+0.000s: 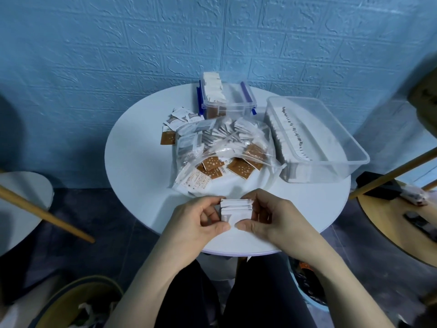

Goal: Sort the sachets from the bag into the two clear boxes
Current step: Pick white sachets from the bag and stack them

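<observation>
Nearest to us, our left hand (201, 217) and right hand (267, 217) meet over the near edge of the round white worktop (139, 166), and together they pinch a small stack of white sachets (235, 210) from both sides, the fingers (248, 225) of each hand curled round the stack's edges. Just beyond the fingers lies the clear bag (222, 152), slumped open and part full of brown and white sachets. Beyond the bag and well apart from the fingers stands the small clear box (227, 95) with blue clips, holding upright sachets. To the right of the fingers and farther out stands the large clear box (316, 138), with a row of white sachets packed along its left wall. A few loose sachets (175, 124) lie beyond the fingers to the left, beside the bag. Judged risks: the stack is held by edge pressure only, so a loosened pinch during transfer could fan it out and drop sachets off the near edge, which lies directly under the hands. The large clear box appears to overhang the worktop's right edge, so a downward push while loading could tip it. White sachets look alike from here, so a mixed stack could go into the wrong box. The worktop is smooth and glossy, the wall (118, 55) behind it is blue embossed brick pattern, and the floor is dark.
</observation>
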{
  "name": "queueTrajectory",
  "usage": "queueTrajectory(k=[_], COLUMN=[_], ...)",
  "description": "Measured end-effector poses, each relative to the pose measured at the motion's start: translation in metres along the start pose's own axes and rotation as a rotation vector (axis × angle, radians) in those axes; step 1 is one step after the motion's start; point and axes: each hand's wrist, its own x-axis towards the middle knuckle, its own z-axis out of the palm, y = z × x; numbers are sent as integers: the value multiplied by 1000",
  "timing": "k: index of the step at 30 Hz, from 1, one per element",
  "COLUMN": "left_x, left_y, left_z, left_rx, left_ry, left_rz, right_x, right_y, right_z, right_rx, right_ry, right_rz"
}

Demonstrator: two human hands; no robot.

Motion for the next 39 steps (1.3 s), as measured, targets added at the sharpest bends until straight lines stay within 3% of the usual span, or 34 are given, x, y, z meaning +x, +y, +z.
queueTrajectory(k=[7,11,15,19,22,31,39], left_x=[-5,-2,0,-2,-6,-3,2], left_y=[4,6,10,14,16,11,11], left_z=[-3,-1,1,5,10,9,11], left_rx=[196,282,317,545,651,575,530], left_ry=[37,58,43,9,-1,14,13], left_rz=[97,126,127,161,176,193,239], right_x=[1,3,3,3,3,1,6], right_y=[-1,-2,-3,-3,-2,-4,-17], right_z=[5,4,4,6,6,-1,-17], right_rx=[-60,-211,-174,-158,-289,-245,-439], right_ry=[9,64,92,103,115,114,-9], right_rz=[-14,-69,-91,-103,-105,-144,-253])
